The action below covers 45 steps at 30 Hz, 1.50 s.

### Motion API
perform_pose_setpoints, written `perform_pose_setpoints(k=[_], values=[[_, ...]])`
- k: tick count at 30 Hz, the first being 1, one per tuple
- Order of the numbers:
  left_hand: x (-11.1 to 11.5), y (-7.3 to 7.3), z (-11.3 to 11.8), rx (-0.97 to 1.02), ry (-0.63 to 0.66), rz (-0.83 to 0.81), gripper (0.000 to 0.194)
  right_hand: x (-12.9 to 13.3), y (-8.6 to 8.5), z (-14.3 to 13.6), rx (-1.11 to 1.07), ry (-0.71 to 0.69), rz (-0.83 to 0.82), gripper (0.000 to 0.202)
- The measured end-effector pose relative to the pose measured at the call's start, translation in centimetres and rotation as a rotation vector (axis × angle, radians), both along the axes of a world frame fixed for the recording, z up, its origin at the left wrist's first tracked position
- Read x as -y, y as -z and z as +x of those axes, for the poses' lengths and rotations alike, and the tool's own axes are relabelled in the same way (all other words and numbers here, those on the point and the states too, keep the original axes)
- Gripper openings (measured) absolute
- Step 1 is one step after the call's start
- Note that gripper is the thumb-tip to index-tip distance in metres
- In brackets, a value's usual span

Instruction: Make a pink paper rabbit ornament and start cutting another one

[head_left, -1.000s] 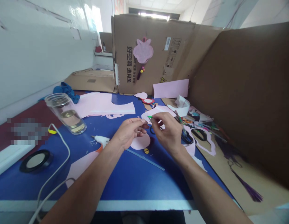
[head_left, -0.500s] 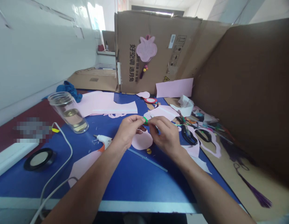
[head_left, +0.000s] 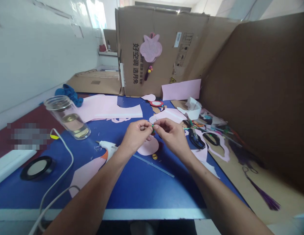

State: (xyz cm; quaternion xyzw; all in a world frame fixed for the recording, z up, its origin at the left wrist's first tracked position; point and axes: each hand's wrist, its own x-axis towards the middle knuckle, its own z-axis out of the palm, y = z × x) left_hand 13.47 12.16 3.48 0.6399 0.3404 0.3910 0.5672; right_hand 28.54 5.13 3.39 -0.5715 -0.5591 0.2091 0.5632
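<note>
My left hand [head_left: 139, 133] and my right hand [head_left: 172, 133] meet fingertip to fingertip above the blue table. Pinched between them is a small green piece [head_left: 153, 126], mostly covered by the fingers, so its kind is unclear. Below the hands lies a round pink paper cutout [head_left: 149, 146], partly hidden by the left fingers. A small yellow disc [head_left: 155, 156] rests at its lower edge. Left of my left wrist is a white glue gun [head_left: 107, 145] with an orange trigger. A translucent glue stick [head_left: 158, 168] lies aslant in front of the hands.
A glass jar [head_left: 74, 122] of pale liquid and black tape [head_left: 38, 167] stand at left, near a white cable [head_left: 73, 148]. Black-handled scissors [head_left: 196, 140] and paper scraps lie right. A purple tassel [head_left: 263, 194] rests on cardboard. Tall cardboard panels [head_left: 198, 49] close off the back and right.
My right thumb and fingers have closed in on the green piece, which shows less now. The whole view has shifted slightly.
</note>
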Motion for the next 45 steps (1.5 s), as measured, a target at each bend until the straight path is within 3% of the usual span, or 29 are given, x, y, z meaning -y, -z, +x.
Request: perform_pose_setpoints(k=[4, 9, 14, 20, 23, 27, 32, 41, 45], values=[[0.0, 0.1, 0.0, -0.015, 0.001, 0.053, 0.006, -0.2, 0.2, 0.4, -0.007, -0.026, -0.05, 0.018], [-0.1, -0.3, -0.2, 0.029, 0.023, -0.109, 0.011, -0.4, 0.2, 0.5, -0.09, -0.013, -0.081, 0.019], [-1.0, -0.6, -0.9, 0.059, -0.041, -0.111, 0.014, -0.2, 0.0, 0.6, -0.056, 0.018, -0.048, 0.02], [-2.1, -0.7, -1.4, 0.134, -0.159, -0.149, 0.019, -0.3, 0.7, 1.1, 0.122, 0.1, 0.068, 0.011], [-2.2, -0.4, -1.3, 0.152, -0.14, -0.174, 0.02, -0.4, 1.3, 1.1, 0.309, 0.119, 0.162, 0.005], [-1.8, 0.0, -0.9, 0.126, -0.103, -0.189, 0.017, -0.2, 1.6, 0.7, 0.633, 0.12, 0.303, 0.016], [-0.9, 0.1, -0.3, 0.091, -0.069, -0.158, 0.009, -0.1, 2.0, 0.4, 0.926, 0.067, 0.33, 0.024], [-0.7, 0.7, 0.1, 0.059, 0.006, -0.238, 0.015, -0.3, 2.8, 0.6, 0.975, 0.081, 0.331, 0.019], [-1.0, 0.2, -0.2, 0.058, 0.008, -0.222, 0.006, -0.3, 2.6, 0.6, 0.864, 0.108, 0.296, 0.019]])
